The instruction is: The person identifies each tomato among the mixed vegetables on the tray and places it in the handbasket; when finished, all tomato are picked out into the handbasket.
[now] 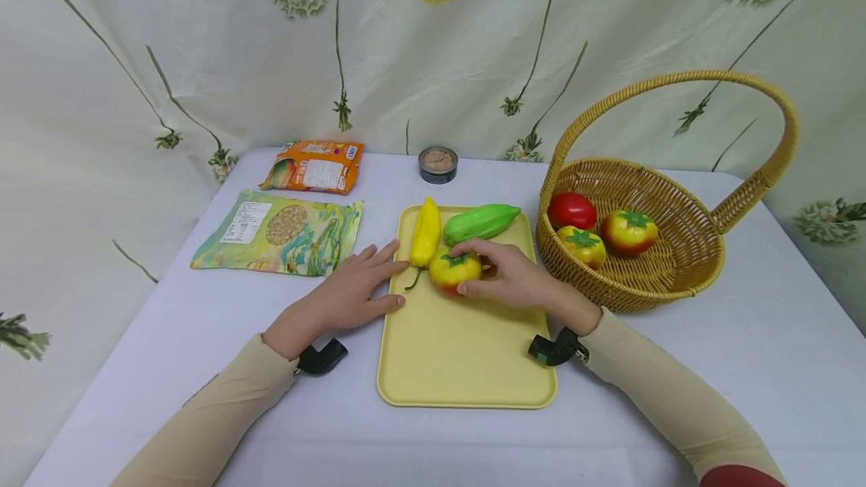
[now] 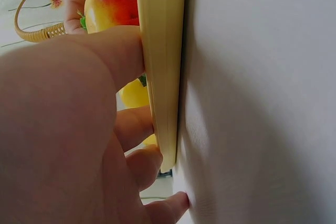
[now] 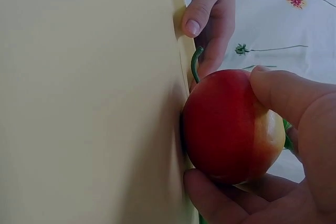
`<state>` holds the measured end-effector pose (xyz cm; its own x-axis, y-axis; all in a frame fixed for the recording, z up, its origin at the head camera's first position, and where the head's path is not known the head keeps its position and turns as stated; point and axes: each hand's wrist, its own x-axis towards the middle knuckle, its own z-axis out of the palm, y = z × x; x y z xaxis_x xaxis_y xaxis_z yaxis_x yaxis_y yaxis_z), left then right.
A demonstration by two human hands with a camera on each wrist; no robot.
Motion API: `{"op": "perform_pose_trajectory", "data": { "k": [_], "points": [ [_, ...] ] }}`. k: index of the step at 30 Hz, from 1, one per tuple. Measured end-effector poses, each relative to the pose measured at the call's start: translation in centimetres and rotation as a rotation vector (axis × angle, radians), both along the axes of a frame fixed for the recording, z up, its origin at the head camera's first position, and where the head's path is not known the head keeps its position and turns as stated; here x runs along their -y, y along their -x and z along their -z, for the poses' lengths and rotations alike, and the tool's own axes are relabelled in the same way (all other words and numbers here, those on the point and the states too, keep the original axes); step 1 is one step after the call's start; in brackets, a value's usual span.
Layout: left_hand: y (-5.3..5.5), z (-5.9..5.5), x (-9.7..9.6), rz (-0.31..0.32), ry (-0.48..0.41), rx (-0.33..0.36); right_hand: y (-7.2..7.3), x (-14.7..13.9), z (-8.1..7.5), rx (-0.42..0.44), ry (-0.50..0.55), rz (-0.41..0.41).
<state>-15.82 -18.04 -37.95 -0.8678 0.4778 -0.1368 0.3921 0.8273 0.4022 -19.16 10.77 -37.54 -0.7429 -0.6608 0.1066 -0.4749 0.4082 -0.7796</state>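
Note:
My right hand (image 1: 509, 273) grips a yellow-and-red tomato (image 1: 455, 270) with a green leafy top, thumb on the near side and fingers on the far side. In the right wrist view the tomato (image 3: 226, 127) is at the yellow tray's surface. My left hand (image 1: 355, 285) rests at the left rim of the tray (image 1: 467, 367), its fingers extended and touching the edge. Between the hands lies a yellow pepper (image 1: 425, 235) with a dark stem. Behind the tomato is a green, ridged, elongated vegetable (image 1: 482, 223), also on the tray.
A wicker basket (image 1: 636, 288) with a tall handle stands right of the tray, holding a red tomato (image 1: 571, 210) and two yellow-and-red ones (image 1: 629, 233). At the left lie a green patterned bag (image 1: 325, 235) and an orange packet (image 1: 323, 171). A small round tin (image 1: 437, 164) stands behind the tray.

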Motion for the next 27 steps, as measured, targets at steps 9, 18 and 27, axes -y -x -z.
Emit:
{"op": "perform_pose_trajectory", "data": {
  "k": [9,18,27],
  "points": [
    [-0.02,0.02,-0.02,-0.006,0.001,0.005,-0.06,0.03,-0.09,0.000,0.001,-0.004],
    [0.05,0.07,0.00,-0.004,0.000,0.004,-0.10,-0.05,-0.17,-0.006,-0.008,-0.010],
    [0.11,0.07,0.07,0.000,0.007,-0.005,-0.05,-0.07,-0.13,-0.001,-0.020,-0.010]
  ]
}}
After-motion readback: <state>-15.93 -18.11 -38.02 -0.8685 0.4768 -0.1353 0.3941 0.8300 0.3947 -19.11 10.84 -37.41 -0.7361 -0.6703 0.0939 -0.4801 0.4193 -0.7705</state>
